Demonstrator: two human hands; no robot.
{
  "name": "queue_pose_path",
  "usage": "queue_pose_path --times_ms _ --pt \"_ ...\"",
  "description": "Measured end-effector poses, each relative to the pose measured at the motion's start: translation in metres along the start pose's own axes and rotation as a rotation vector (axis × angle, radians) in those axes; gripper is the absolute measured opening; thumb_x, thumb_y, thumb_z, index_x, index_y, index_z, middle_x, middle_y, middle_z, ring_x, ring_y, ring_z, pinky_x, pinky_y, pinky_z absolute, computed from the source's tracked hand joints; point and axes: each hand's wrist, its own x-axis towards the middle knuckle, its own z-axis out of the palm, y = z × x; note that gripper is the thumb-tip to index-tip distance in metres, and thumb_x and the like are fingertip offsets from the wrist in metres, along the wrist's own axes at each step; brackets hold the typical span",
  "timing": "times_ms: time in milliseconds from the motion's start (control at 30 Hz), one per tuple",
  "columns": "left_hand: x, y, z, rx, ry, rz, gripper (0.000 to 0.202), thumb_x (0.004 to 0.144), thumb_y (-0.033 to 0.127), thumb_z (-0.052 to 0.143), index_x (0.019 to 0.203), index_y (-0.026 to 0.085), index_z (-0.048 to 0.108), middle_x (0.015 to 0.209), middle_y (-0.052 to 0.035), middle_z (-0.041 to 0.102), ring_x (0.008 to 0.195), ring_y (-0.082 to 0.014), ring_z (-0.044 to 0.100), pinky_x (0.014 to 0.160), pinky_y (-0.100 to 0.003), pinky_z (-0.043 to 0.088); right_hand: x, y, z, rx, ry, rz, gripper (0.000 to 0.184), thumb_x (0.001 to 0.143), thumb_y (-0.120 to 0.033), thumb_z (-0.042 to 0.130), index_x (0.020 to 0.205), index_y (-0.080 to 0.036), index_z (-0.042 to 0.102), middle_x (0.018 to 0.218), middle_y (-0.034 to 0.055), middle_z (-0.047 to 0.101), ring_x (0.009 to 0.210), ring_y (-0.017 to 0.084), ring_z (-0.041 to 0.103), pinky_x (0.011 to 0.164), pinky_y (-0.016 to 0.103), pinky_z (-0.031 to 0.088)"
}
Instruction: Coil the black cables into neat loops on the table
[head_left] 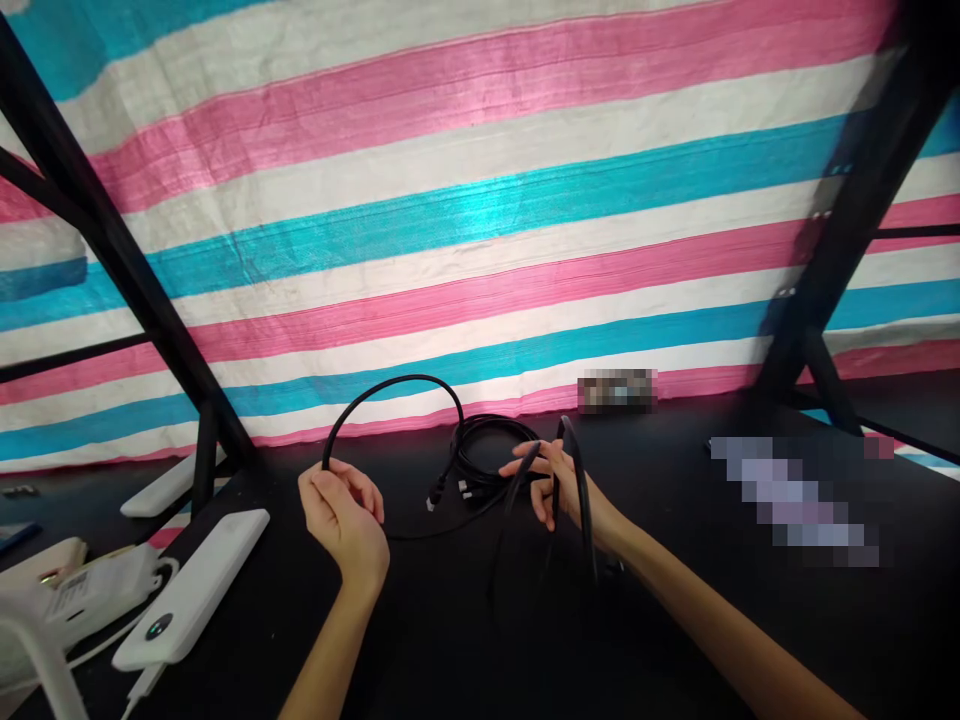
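A black cable (pixel 397 385) arcs up from my left hand (pixel 341 515) and hangs down to a plug end near the middle of the black table (pixel 450 620). My left hand is closed around one end of that cable. My right hand (pixel 551 485) pinches other loops of black cable that drape over its fingers and wrist. Between and just beyond the hands lies a coiled bundle of black cable (pixel 491 455) with plug ends showing.
A white power bank (pixel 199 585) and white chargers with white leads (pixel 82 595) lie at the left edge. Black frame posts (pixel 112 250) (pixel 847 230) rise on both sides. A pink, blue and white striped tarp (pixel 480 200) closes the back. Blurred items sit at the right.
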Motion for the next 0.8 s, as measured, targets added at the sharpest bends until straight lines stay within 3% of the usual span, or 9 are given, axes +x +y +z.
queue_pose_path --times_ms 100,233,367,467,600,800 --pt "0.001 -0.002 -0.001 0.024 -0.047 -0.036 0.023 0.090 0.041 0.039 0.080 0.022 0.045 0.044 0.0100 0.032 0.032 -0.0055 0.027 0.029 -0.016 0.023 0.004 0.008 -0.002 0.061 -0.046 -0.024 0.051 0.078 -0.067 0.041 0.080 -0.017 0.050 0.079 0.0096 0.068 0.047 0.014 0.059 0.030 0.019 0.041" --pt "0.004 -0.005 -0.003 0.053 -0.084 -0.097 0.026 0.089 0.044 0.040 0.079 0.021 0.046 0.044 0.0099 0.031 0.032 -0.0046 0.027 0.029 -0.015 0.022 0.004 0.009 0.000 0.119 -0.069 0.018 0.050 0.076 -0.070 0.043 0.080 -0.019 0.047 0.067 0.0039 0.064 0.050 0.014 0.059 0.033 0.020 0.042" --pt "0.003 -0.009 -0.003 0.052 -0.148 -0.178 0.030 0.088 0.048 0.040 0.079 0.020 0.046 0.046 0.0098 0.029 0.032 -0.0035 0.025 0.029 -0.013 0.022 -0.003 0.000 0.010 0.157 -0.076 0.057 0.050 0.076 -0.070 0.041 0.079 -0.020 0.048 0.051 -0.0057 0.045 0.038 0.007 0.040 0.032 0.017 0.039" --pt "0.000 -0.012 -0.002 0.060 -0.273 -0.261 0.031 0.087 0.050 0.040 0.079 0.020 0.046 0.045 0.0099 0.029 0.031 -0.0032 0.024 0.029 -0.013 0.021 -0.007 -0.006 0.015 0.118 -0.074 0.080 0.046 0.077 -0.065 0.047 0.079 -0.019 0.050 0.048 -0.0089 0.032 0.036 0.004 0.023 0.032 0.015 0.037" --pt "-0.003 -0.017 -0.001 0.096 -0.475 -0.406 0.032 0.085 0.052 0.042 0.081 0.020 0.045 0.044 0.0108 0.031 0.029 -0.0041 0.030 0.029 -0.014 0.025 -0.008 -0.013 0.013 0.129 0.034 0.106 0.041 0.077 -0.061 0.051 0.079 -0.019 0.050 0.049 -0.0105 0.026 0.036 0.002 0.009 0.027 0.011 0.026" --pt "-0.007 -0.028 0.001 0.200 -0.669 -0.679 0.046 0.076 0.066 0.041 0.089 0.022 0.045 0.038 0.0115 0.034 0.026 -0.0093 0.040 0.028 -0.014 0.017 -0.006 -0.029 0.006 0.323 0.232 0.185 0.037 0.082 -0.058 0.045 0.088 -0.021 0.049 0.053 -0.0099 0.028 0.034 0.001 0.010 0.025 0.009 0.014"
